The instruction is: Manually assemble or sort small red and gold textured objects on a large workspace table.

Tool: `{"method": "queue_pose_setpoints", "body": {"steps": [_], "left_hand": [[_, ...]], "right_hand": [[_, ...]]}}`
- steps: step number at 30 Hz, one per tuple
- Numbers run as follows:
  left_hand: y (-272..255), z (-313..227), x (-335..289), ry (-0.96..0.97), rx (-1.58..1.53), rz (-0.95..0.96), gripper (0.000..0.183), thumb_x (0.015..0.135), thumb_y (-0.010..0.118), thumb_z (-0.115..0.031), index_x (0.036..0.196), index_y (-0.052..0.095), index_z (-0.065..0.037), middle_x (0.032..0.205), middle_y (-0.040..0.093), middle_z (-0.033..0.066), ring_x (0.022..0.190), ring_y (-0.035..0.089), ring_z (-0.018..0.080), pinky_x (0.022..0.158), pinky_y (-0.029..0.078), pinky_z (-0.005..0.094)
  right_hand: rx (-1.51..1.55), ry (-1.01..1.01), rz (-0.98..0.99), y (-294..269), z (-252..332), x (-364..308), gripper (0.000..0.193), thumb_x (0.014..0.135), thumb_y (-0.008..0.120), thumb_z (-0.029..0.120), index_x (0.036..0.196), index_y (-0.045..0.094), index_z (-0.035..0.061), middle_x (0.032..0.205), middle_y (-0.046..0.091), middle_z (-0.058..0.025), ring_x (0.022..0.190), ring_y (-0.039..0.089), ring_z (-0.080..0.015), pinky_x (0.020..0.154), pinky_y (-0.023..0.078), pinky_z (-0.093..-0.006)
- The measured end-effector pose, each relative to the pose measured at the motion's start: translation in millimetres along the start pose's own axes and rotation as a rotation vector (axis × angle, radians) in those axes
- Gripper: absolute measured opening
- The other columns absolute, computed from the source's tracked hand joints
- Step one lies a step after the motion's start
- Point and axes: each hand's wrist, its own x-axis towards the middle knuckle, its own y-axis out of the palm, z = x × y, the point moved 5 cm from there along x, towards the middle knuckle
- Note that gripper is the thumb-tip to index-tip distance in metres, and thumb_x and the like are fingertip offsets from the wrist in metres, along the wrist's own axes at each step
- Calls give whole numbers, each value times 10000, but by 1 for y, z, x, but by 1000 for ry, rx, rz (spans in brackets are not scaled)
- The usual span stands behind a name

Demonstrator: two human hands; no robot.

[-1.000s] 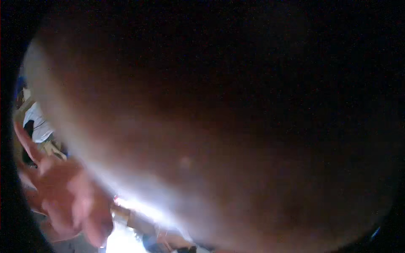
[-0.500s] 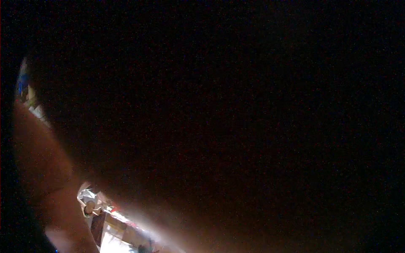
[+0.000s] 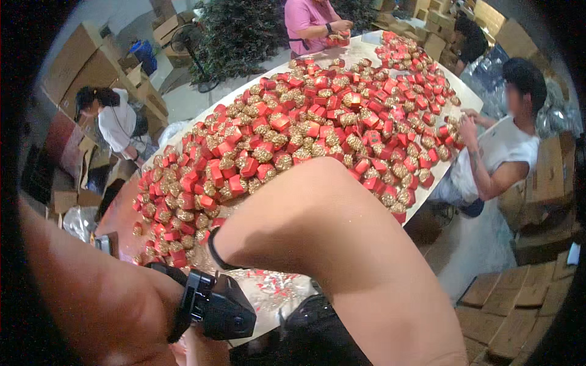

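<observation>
My left arm (image 3: 104,299) comes in from the lower left, with a black boxy device (image 3: 223,308) on a black strap at its end. My right arm (image 3: 378,280) rises from the lower edge, bends sharply, and reaches left across the view. A thin black band (image 3: 215,247) circles its far end, just above the device. Both hands are mostly hidden around the device; a bit of skin (image 3: 198,351) shows beneath it, but whose fingers they are I cannot tell. Beyond my arms, a broad heap of red-and-gold pinecone-like ornaments (image 3: 293,122) covers the table.
The pale table's edge (image 3: 455,161) runs along the right. Small red and silver scraps (image 3: 274,287) lie near me. A person in pink (image 3: 305,24) handles an ornament at the far side; a person in white (image 3: 506,146) works at the right. Cardboard boxes (image 3: 519,305) stand around.
The view was almost wholly dark, covered by something close, with only slivers of light at the left. Now it is uncovered, and the table, ornaments and my two arms show.
</observation>
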Motion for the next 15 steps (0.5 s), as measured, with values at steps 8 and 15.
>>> {"method": "queue_pose_setpoints", "body": {"steps": [8, 15], "left_hand": [[-9, 25, 7, 186, -140, 205, 436, 837, 455, -122, 1249, 312, -114, 1276, 362, 118, 1153, 381, 302, 936, 388, 358], [-66, 22, 44, 239, -32, 344, 434, 851, 420, -112, 1267, 299, -141, 1299, 344, 104, 1178, 363, 308, 954, 378, 363]], "right_hand": [[-104, 13, -74, 14, 8, 34, 190, 713, 512, 99, 830, 603, -20, 786, 612, -164, 695, 583, -301, 600, 454, -409], [91, -172, -433, 12, 33, 9, 197, 735, 457, 74, 898, 565, 48, 751, 585, -172, 750, 582, -338, 637, 443, -445]]}}
